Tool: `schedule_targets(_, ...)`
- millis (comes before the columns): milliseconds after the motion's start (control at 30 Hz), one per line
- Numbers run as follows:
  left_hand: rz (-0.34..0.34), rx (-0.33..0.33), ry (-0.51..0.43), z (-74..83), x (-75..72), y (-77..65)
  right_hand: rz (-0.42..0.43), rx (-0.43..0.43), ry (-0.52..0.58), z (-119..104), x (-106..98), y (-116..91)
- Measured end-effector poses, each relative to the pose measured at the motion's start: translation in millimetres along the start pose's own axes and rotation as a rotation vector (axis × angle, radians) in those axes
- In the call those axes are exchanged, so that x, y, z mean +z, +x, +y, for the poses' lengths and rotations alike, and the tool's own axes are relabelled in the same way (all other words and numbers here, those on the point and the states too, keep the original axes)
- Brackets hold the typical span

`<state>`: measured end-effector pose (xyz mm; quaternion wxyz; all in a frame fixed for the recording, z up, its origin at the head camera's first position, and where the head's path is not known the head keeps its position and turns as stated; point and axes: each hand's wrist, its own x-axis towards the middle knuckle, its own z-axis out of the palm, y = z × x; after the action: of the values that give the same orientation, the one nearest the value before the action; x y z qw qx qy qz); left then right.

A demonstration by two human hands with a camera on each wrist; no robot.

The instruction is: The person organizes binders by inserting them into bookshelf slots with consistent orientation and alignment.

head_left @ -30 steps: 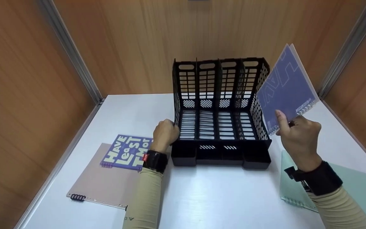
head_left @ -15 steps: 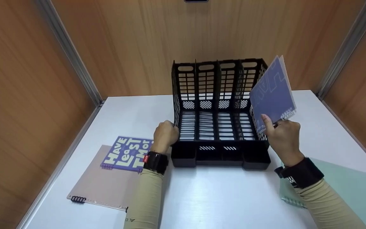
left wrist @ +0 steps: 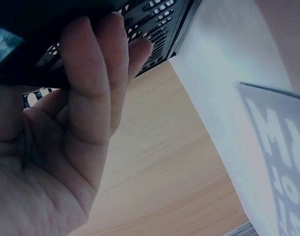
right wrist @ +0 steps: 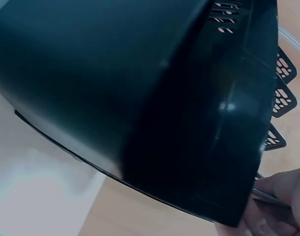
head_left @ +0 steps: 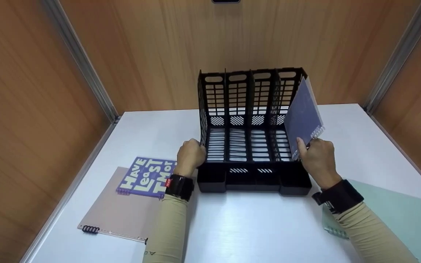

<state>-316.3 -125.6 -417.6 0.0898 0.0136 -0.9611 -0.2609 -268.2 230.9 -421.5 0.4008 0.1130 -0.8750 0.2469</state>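
A black desktop file organizer (head_left: 253, 187) with upright mesh dividers and small front trays stands mid-table in the head view. My left hand (head_left: 189, 157) grips its left side wall near the front; the left wrist view has the fingers (left wrist: 86, 78) bent over the black panel. Pinched in my right hand (head_left: 320, 160) is a purple spiral notebook (head_left: 302, 113), held upright and tilted at the organizer's rightmost compartment, its spiral edge toward me. In the right wrist view the organizer's front fills most of the picture, with the right fingers (right wrist: 282, 189) at its lower right corner.
On the left, a purple notebook (head_left: 146, 175) with large pale lettering lies on a larger pinkish ring notebook (head_left: 115, 212). A green spiral notebook (head_left: 397, 215) lies flat at right, partly under my right forearm. Wooden panels (head_left: 152, 54) enclose the white table (head_left: 232, 226).
My right hand has moved left and the notebook has come left and down, from beside the organizer to its rightmost compartment. My left hand keeps its place on the side wall.
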Motion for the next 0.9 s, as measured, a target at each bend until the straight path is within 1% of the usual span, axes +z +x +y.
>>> schedule_targets(267, 0.006, 0.001, 0.012, 0.2, -0.3, 0.5, -0.012, 0.033, -0.006, 0, 6, -3)
schedule_targets(400, 0.008, 0.006, 0.010, -0.6, -0.7, -0.2, -0.009, 0.052, -0.036, 1, 10, -8)
schedule_targets(533, 0.018, 0.017, 0.008, -0.7, -0.7, -0.7, -0.025, 0.064, -0.047, 5, 13, -15)
schedule_targets(700, 0.026, 0.023, 0.006, -1.0, -0.3, -1.6, -0.040, 0.086, -0.062, 6, 13, -18)
schedule_targets(800, 0.018, 0.016, -0.001, -0.9, 0.1, -1.4, -0.036, 0.105, -0.061, 7, 12, -18)
schedule_targets(900, 0.011, 0.015, -0.002, -1.2, 0.0, -0.9, -0.048, 0.121, -0.054, 7, 11, -19)
